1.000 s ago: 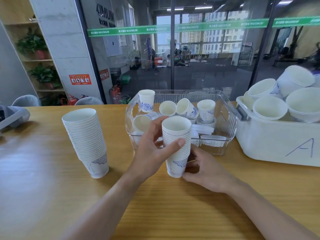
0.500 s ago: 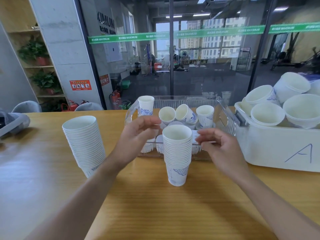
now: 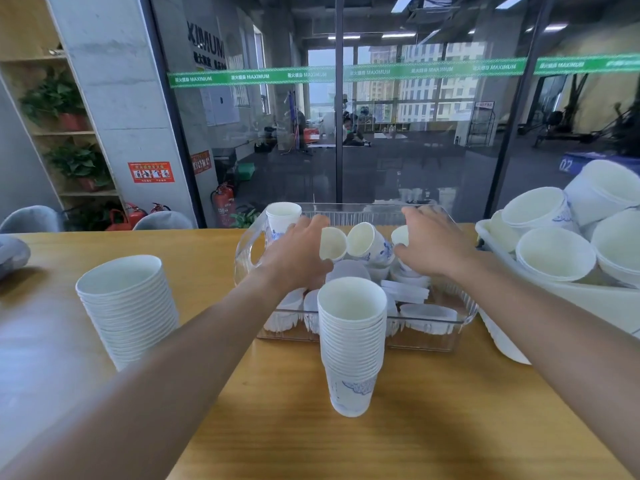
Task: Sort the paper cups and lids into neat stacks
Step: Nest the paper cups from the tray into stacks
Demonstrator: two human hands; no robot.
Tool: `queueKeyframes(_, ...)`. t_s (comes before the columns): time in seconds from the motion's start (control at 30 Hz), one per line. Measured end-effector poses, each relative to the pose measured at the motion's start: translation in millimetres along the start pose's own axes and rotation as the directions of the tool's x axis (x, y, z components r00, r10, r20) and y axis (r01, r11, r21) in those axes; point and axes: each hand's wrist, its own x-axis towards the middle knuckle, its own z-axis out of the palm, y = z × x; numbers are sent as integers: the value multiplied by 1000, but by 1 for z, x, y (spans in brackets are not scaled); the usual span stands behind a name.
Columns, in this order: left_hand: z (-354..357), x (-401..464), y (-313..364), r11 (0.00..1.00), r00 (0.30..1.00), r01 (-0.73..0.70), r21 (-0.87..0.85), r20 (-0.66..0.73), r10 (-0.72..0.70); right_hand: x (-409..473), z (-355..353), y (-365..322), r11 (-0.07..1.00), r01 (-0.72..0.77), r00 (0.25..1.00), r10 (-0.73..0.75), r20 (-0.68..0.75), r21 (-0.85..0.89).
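A stack of white paper cups with blue print [image 3: 351, 344] stands free on the wooden table in front of a clear plastic bin [image 3: 464, 306]. A taller stack of cups [image 3: 130, 306] stands at the left. Inside the bin lie several loose cups [image 3: 367, 242] and flat white lids [image 3: 405, 291]; one cup [image 3: 282, 218] stands upright at its back left. My left hand [image 3: 298, 252] reaches over the bin's left side with relaxed fingers and holds nothing. My right hand [image 3: 431, 244] hovers over the bin's right side, fingers spread, above a partly hidden cup.
A white tub [image 3: 588, 306] piled with large white paper bowls [image 3: 554, 252] stands at the right, touching the bin. A glass wall runs behind the table. Grey chair backs [image 3: 31, 218] show at the far left edge.
Both hands let go of the middle stack and moved forward over the bin. The stack stays standing on the table.
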Motion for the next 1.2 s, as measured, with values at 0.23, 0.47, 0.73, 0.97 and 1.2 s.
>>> queueKeyframes(0.23,14,23,-8,995,995,-39,95,97,29,35,23,-2,961,-53,984,97,149,-271)
queueKeyframes(0.47,16,23,-7,996,997,-56,70,51,52,49,30,8,948,-112,984,148,101,-299)
queueKeyframes(0.73,9,10,-5,999,999,-47,-16,-15,47,48,31,16,963,-140,989,146,12,-229)
queueKeyframes(0.97,-16,-13,2,963,983,-36,-267,-182,-13,27,12,12,963,-112,985,141,-102,245)
queueKeyframes(1.2,-56,-47,12,787,929,-113,-607,-345,-133,-32,-16,13,870,74,963,65,-262,487)
